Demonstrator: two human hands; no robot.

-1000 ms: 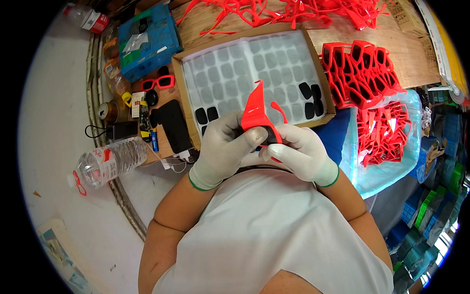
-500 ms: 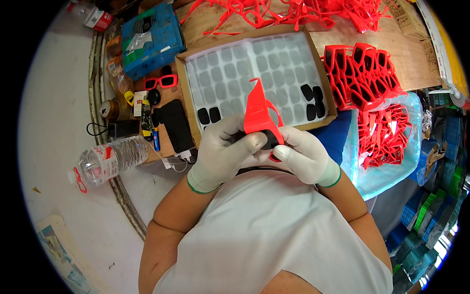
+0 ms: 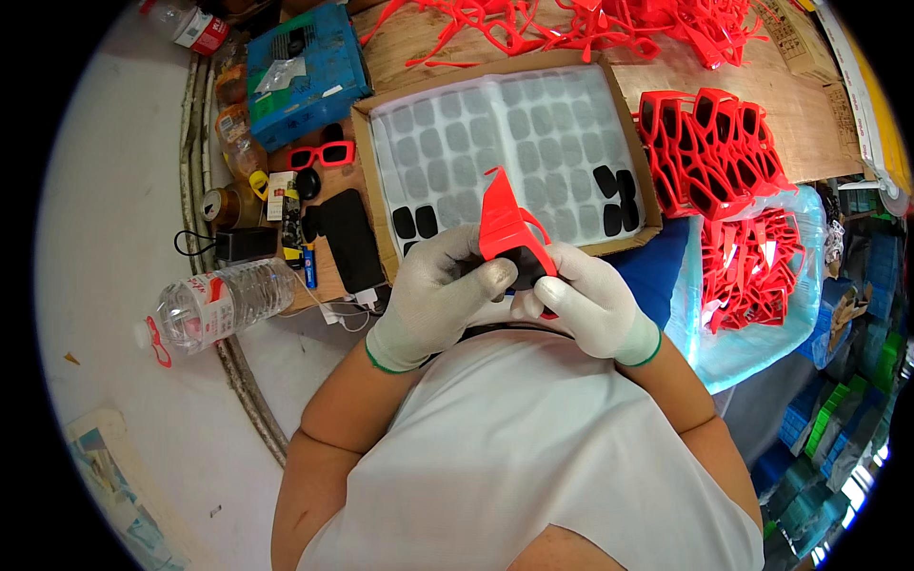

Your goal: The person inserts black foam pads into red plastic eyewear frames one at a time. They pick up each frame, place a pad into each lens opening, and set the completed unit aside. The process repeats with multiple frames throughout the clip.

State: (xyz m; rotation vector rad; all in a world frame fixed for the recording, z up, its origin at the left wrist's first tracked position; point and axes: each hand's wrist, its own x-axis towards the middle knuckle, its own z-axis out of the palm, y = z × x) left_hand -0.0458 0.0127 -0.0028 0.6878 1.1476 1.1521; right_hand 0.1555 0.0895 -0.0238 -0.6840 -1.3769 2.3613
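A pair of red sunglasses [image 3: 503,231] is held between my two white-gloved hands, a temple arm pointing up and away. One dark lens [image 3: 524,267] shows in the front. My left hand [image 3: 436,290] grips the frame from the left, thumb pressed at the lens. My right hand [image 3: 592,297] pinches the frame's other side between thumb and fingers; part of the front is hidden behind them. Just beyond my hands lies a shallow cardboard box [image 3: 655,226] with rows of lenses under a thin white sheet [image 3: 490,114]. Several uncovered dark lenses [image 3: 611,219] lie at its near corners.
Stacked red sunglasses [image 3: 709,157] stand right of the box, above a blue-lined bin [image 3: 807,276] of red parts. Red frames [image 3: 571,29] heap at the back. Left are a blue box [image 3: 309,81], a black phone [image 3: 347,243], red sunglasses and a large plastic bottle [image 3: 224,305].
The red sunglasses have tilted slightly, so more of the dark lens shows between my hands. My view has shifted a little; both hands keep their grip.
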